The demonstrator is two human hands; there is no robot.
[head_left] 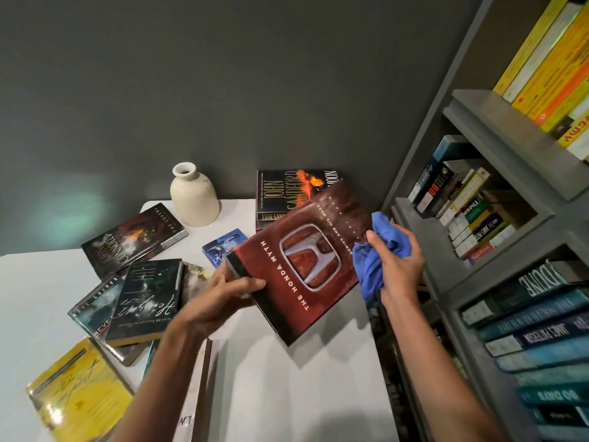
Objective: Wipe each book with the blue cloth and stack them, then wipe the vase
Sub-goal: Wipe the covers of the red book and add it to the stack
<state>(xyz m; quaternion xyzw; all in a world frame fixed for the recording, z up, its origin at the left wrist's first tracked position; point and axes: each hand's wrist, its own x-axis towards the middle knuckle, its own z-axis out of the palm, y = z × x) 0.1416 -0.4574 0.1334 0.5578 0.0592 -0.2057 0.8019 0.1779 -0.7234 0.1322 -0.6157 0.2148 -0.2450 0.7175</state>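
My left hand [223,295] grips the spine edge of a red book [306,260] titled The Honda Myth, held tilted above the white table [302,393]. My right hand [398,269] holds a bunched blue cloth [379,247] at the book's right edge. A cream ceramic vase [195,196] stands upright at the back of the table. Behind the red book lies a dark stack topped by a John Sandford book [283,193]. A small blue book [223,247] lies flat just left of the red one.
Several books lie scattered on the left of the table, among them a dark Connolly book [134,240], a black one [146,301] and a yellow one [79,390]. A grey bookshelf [497,218] full of books stands close on the right. A dark grey wall rises behind.
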